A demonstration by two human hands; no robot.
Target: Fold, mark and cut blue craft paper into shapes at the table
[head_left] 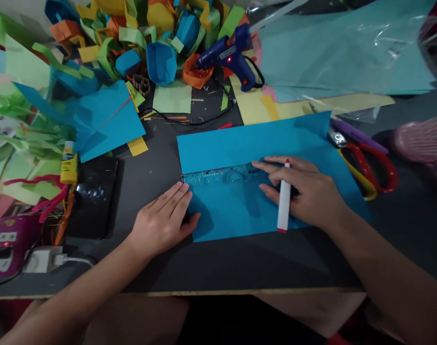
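Over the head feed I saw the left hand (164,218) laid flat, fingers together, at the left end of the clear ruler (218,177), which lay across the blue paper sheet (225,213). The right hand (308,191) pinched a white marker (284,201), fingertips near the ruler's right end. Scissors (358,160) crowded the sheet's right edge; a blue glue gun (227,55) sat beyond, a black smartphone (92,201) leftward.

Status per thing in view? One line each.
right hand, holding marker
marker, capped or not unclear
ruler, flat on blue sheet
left hand, at ruler's left end
glue gun, indicator lit
phone, screen dark
pink socket block, light lit
white charger, cable plugged in
scissors, open or shut unclear
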